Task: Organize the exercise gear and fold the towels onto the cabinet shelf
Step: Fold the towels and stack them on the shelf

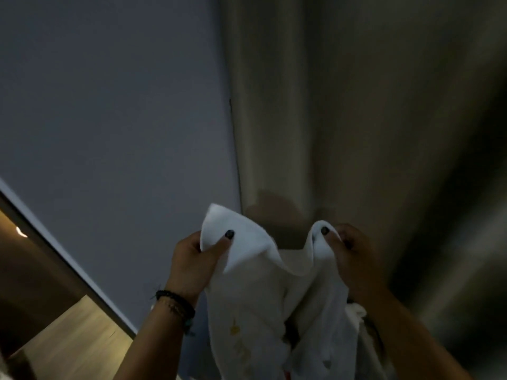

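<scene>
A white towel [260,303] with small faint printed marks hangs in front of me, held up by two of its upper corners. My left hand [194,259] pinches the left corner between thumb and fingers. My right hand [354,256] pinches the right corner the same way. The cloth sags in a dip between the two hands and drapes down out of the frame. The towel's lower part is hidden below the frame's edge.
A grey flat panel [109,119] fills the left, and a beige curtain [343,105] hangs at the right. A wooden surface [71,335] shows at the lower left. The scene is dim and blurred.
</scene>
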Tool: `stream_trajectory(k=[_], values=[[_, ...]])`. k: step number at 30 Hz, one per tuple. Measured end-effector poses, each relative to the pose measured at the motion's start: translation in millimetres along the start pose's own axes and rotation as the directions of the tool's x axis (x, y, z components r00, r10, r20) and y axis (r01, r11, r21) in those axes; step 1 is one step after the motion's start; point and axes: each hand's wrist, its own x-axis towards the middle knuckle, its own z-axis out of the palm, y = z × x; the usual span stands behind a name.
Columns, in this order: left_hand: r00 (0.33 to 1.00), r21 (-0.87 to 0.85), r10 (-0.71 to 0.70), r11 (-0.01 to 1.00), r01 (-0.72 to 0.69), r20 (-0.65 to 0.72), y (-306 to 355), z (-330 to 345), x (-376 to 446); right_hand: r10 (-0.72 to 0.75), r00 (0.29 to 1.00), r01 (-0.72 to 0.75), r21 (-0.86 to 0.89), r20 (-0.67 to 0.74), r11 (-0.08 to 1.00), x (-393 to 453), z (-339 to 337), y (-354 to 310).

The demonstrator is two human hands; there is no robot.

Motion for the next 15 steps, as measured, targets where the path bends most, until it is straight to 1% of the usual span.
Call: stream_trajectory(k=[2,3,4,6,8,9,11,13,15], values=[[0.998,0.040,0.066,0.997,-0.065,-0.018,9.2,3.1,0.5,-0.065,0.997,0.062,0.074,0.036,0.995,9.5,-5.7,-16.5],[0.994,0.073,0.106,0.992,-0.105,0.002,14.0,5.0,0.8,-0.101,0.993,0.094,0.105,0.062,0.990,15.0,-9.1,-26.0],[0.990,0.088,0.133,0.987,-0.137,0.051,18.5,7.1,2.2,-0.129,0.988,0.117,0.140,0.081,0.983,20.7,-12.7,-36.4],[0.962,0.069,0.162,0.981,-0.181,0.217,27.7,12.9,7.0,-0.171,0.981,0.148,0.220,0.089,0.964,34.6,-21.5,-59.5],[0.901,0.061,0.208,0.967,-0.249,0.381,39.4,22.9,12.0,-0.237,0.965,0.201,0.263,0.110,0.943,45.6,-29.2,-84.5],[0.871,0.059,0.241,0.954,-0.293,0.428,46.0,29.7,14.5,-0.286,0.949,0.243,0.273,0.130,0.931,48.8,-31.6,-96.7],[0.825,0.036,0.325,0.923,-0.383,0.462,61.0,46.4,18.6,-0.372,0.912,0.314,0.286,0.175,0.905,53.2,-34.6,-118.0],[0.812,0.008,0.384,0.902,-0.431,0.439,76.4,61.5,21.8,-0.412,0.889,0.346,0.294,0.202,0.891,57.3,-36.1,-133.0],[0.821,-0.035,0.423,0.895,-0.445,0.385,89.2,71.8,25.6,-0.418,0.897,0.367,0.289,0.142,0.884,63.4,-36.7,-137.5]])
